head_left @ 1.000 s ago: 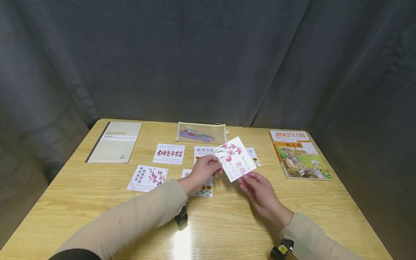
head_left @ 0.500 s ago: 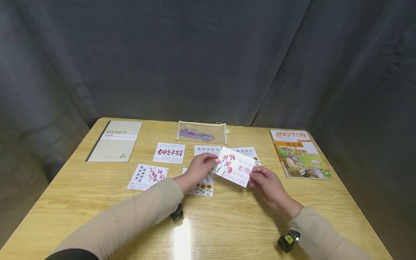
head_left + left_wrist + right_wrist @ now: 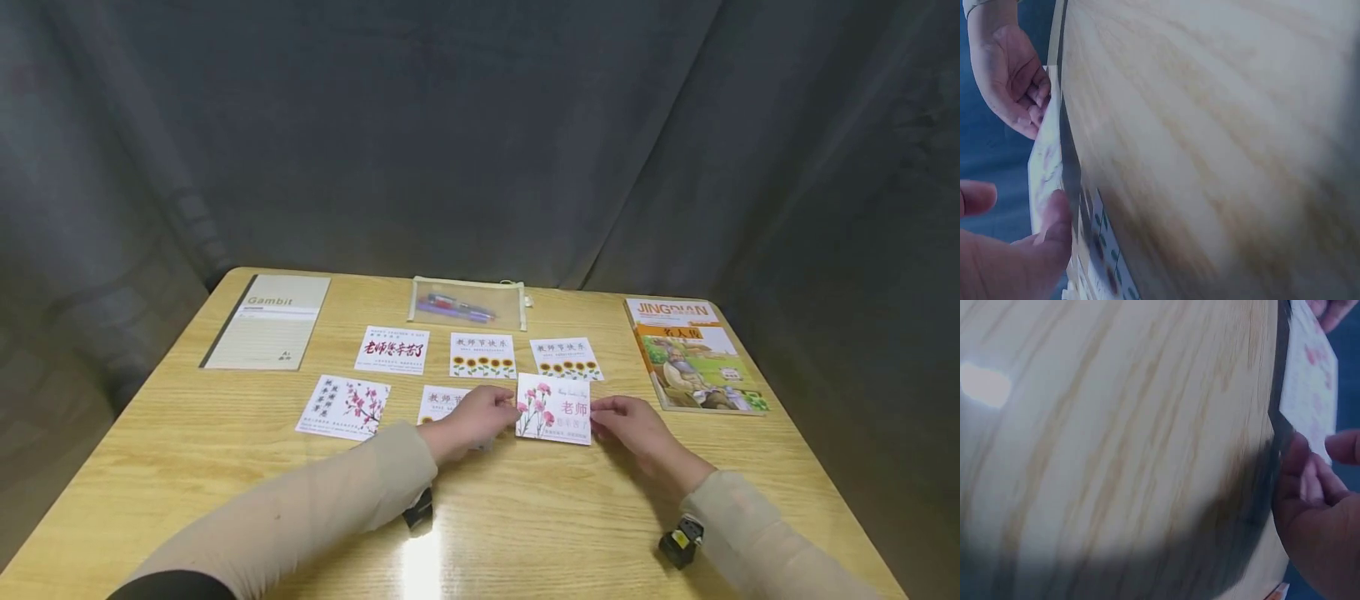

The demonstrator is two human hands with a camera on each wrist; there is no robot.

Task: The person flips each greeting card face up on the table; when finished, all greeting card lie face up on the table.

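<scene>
A white greeting card [image 3: 553, 408] with pink carnations and Chinese writing is between the two hands, close to the table. At its left edge is the left hand [image 3: 480, 417]; the left wrist view shows a bent finger [image 3: 1057, 215] against the card and another fingertip [image 3: 979, 197] apart from it. The right hand [image 3: 637, 429] pinches the card's right edge, and the right wrist view shows its digits around one corner. Beyond are two sunflower cards, a left one [image 3: 482, 356] and a right one [image 3: 565, 358]. The left hand partly hides another sunflower card [image 3: 438, 404].
A red-lettered card [image 3: 392, 350] and a plum-blossom card [image 3: 345, 407] lie to the left. A Gambit notebook [image 3: 266, 323] lies at the far left, a mesh pencil pouch [image 3: 504, 308] at the back. Stacked books [image 3: 693, 358] lie at the right, before the dark curtain.
The carnation card has turned from tilted to nearly square with the table edge and come down and nearer. Both hands moved with it, uncovering the two sunflower cards behind.
</scene>
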